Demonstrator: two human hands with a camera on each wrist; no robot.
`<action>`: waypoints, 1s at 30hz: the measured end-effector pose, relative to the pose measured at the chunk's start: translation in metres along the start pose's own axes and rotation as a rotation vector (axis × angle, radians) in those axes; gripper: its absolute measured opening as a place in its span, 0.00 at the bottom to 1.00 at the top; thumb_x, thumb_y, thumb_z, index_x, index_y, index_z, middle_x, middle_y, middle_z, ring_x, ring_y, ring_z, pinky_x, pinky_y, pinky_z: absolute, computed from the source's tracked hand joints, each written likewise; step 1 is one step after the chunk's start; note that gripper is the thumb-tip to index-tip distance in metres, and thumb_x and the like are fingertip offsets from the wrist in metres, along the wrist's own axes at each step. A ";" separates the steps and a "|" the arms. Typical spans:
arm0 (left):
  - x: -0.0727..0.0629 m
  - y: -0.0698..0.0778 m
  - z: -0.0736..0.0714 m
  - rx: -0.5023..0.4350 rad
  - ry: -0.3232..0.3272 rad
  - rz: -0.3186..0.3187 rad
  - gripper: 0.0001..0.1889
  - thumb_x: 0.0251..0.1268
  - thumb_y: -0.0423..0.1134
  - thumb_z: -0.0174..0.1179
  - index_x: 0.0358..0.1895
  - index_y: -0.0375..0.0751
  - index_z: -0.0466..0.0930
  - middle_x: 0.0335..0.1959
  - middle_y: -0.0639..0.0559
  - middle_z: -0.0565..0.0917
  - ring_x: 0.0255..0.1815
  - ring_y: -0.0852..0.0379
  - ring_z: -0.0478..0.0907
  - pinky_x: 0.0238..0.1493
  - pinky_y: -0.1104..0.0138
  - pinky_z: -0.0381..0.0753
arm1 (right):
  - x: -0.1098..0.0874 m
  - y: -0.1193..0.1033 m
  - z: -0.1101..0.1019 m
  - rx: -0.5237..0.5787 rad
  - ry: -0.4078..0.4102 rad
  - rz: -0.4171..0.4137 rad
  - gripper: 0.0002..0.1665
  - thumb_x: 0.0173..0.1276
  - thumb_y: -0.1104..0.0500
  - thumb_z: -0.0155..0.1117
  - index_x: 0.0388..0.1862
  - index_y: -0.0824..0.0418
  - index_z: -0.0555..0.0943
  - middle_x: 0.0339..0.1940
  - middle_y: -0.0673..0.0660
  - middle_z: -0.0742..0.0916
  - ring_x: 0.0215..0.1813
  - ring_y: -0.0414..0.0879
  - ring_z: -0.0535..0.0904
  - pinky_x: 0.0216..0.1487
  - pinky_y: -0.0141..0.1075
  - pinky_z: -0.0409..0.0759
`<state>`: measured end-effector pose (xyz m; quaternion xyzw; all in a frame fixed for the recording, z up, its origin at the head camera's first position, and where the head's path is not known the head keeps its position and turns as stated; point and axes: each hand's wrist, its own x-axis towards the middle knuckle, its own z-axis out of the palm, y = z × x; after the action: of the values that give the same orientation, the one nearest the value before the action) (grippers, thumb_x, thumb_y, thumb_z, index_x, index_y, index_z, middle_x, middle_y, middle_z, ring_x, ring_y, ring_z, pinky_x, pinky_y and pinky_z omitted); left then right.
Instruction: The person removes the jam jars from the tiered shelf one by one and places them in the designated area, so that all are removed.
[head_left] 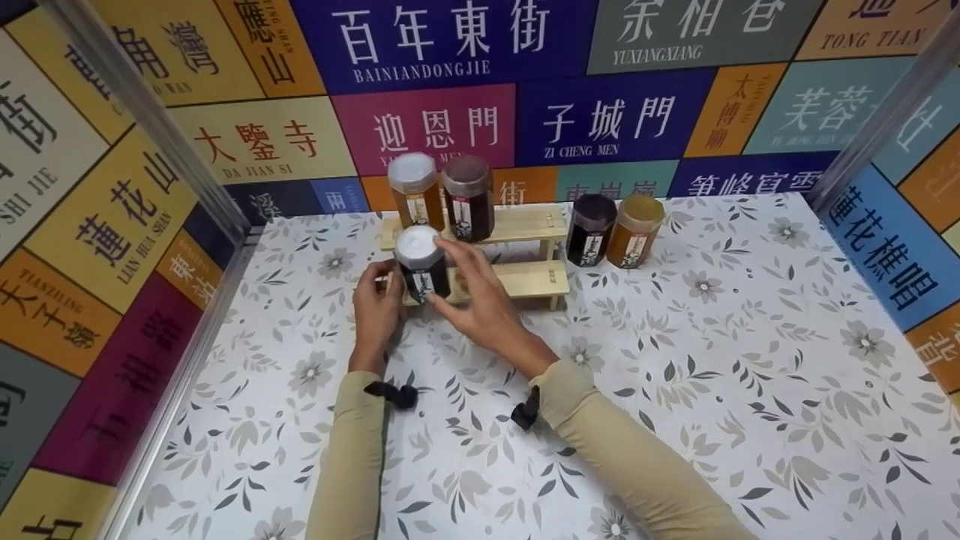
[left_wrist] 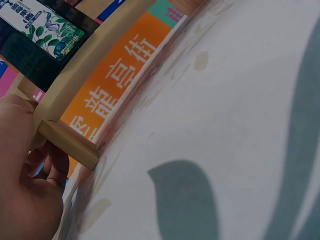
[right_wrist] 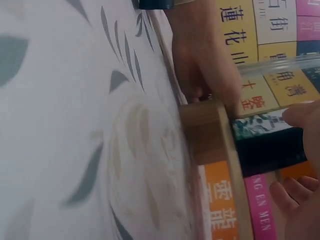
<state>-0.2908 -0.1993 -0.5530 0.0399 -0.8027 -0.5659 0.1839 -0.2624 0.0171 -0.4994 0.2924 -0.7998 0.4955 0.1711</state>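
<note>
A dark jar with a white lid (head_left: 421, 259) stands at the left end of the lower step of a two-step wooden stand (head_left: 525, 281). My right hand (head_left: 484, 307) holds this jar from the right, thumb at the front label and fingers round the far side. In the right wrist view the dark jar (right_wrist: 270, 150) sits between thumb and fingers. My left hand (head_left: 377, 307) grips the left end of the lower step. The left wrist view has the thumb over the board's end (left_wrist: 47, 107), with curled fingers beneath, beside the stand's leg (left_wrist: 70, 144).
On the upper step stand an amber jar with a white lid (head_left: 415, 196) and a dark reddish jar (head_left: 468, 201). Right of the stand, a dark jar (head_left: 590, 232) and an amber jar (head_left: 635, 234) rest on the floral tablecloth (head_left: 675, 375). Panels with large lettering (head_left: 427, 127) rise behind.
</note>
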 end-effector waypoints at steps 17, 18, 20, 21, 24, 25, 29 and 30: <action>-0.001 0.001 -0.001 0.026 0.001 0.015 0.17 0.84 0.47 0.60 0.63 0.42 0.83 0.61 0.44 0.85 0.51 0.48 0.83 0.52 0.59 0.81 | 0.006 -0.008 0.031 -0.197 0.150 0.079 0.54 0.66 0.46 0.83 0.83 0.47 0.61 0.77 0.54 0.79 0.65 0.50 0.86 0.57 0.46 0.88; -0.001 0.000 0.000 0.025 0.004 0.013 0.17 0.84 0.47 0.60 0.63 0.42 0.83 0.60 0.44 0.85 0.50 0.49 0.83 0.50 0.59 0.81 | 0.005 -0.009 0.030 -0.200 0.153 0.082 0.54 0.65 0.47 0.84 0.83 0.47 0.62 0.77 0.54 0.79 0.65 0.50 0.86 0.57 0.46 0.88; -0.001 0.000 0.001 0.022 0.008 0.015 0.16 0.84 0.46 0.60 0.63 0.42 0.83 0.60 0.43 0.85 0.51 0.48 0.83 0.51 0.59 0.80 | 0.003 -0.009 0.027 -0.198 0.151 0.086 0.55 0.65 0.48 0.84 0.83 0.49 0.62 0.77 0.55 0.79 0.66 0.51 0.85 0.58 0.45 0.87; -0.001 -0.001 0.001 0.024 0.007 0.016 0.16 0.84 0.46 0.60 0.63 0.41 0.83 0.60 0.43 0.85 0.51 0.48 0.82 0.52 0.59 0.80 | 0.000 -0.009 0.025 -0.197 0.152 0.087 0.55 0.64 0.49 0.84 0.83 0.49 0.62 0.77 0.55 0.79 0.66 0.51 0.85 0.59 0.45 0.87; -0.001 -0.002 0.002 0.025 0.003 0.024 0.16 0.84 0.44 0.60 0.64 0.40 0.83 0.60 0.42 0.85 0.52 0.47 0.82 0.55 0.58 0.80 | -0.007 -0.007 0.015 -0.198 0.144 0.089 0.55 0.65 0.49 0.83 0.83 0.51 0.61 0.78 0.56 0.78 0.69 0.51 0.83 0.63 0.44 0.86; -0.001 -0.002 0.002 0.022 0.003 0.023 0.16 0.84 0.44 0.60 0.64 0.40 0.83 0.60 0.42 0.85 0.53 0.46 0.82 0.56 0.57 0.80 | -0.010 -0.006 0.012 -0.196 0.139 0.087 0.55 0.65 0.49 0.83 0.83 0.52 0.61 0.78 0.56 0.78 0.71 0.51 0.82 0.64 0.44 0.86; 0.000 -0.001 0.001 0.008 0.003 0.020 0.15 0.84 0.43 0.60 0.63 0.40 0.84 0.60 0.42 0.85 0.54 0.47 0.82 0.57 0.57 0.80 | -0.018 -0.002 -0.005 -0.172 0.142 0.084 0.54 0.64 0.50 0.83 0.83 0.52 0.61 0.77 0.58 0.79 0.72 0.53 0.82 0.67 0.46 0.85; 0.001 -0.001 0.001 0.005 0.003 0.020 0.15 0.84 0.43 0.60 0.63 0.40 0.84 0.60 0.42 0.85 0.54 0.46 0.82 0.57 0.57 0.80 | -0.021 -0.001 -0.010 -0.163 0.146 0.086 0.55 0.64 0.51 0.83 0.83 0.52 0.61 0.77 0.58 0.79 0.72 0.53 0.82 0.67 0.46 0.85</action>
<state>-0.2916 -0.1992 -0.5537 0.0331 -0.8043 -0.5619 0.1905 -0.2459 0.0316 -0.5056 0.2059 -0.8348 0.4556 0.2305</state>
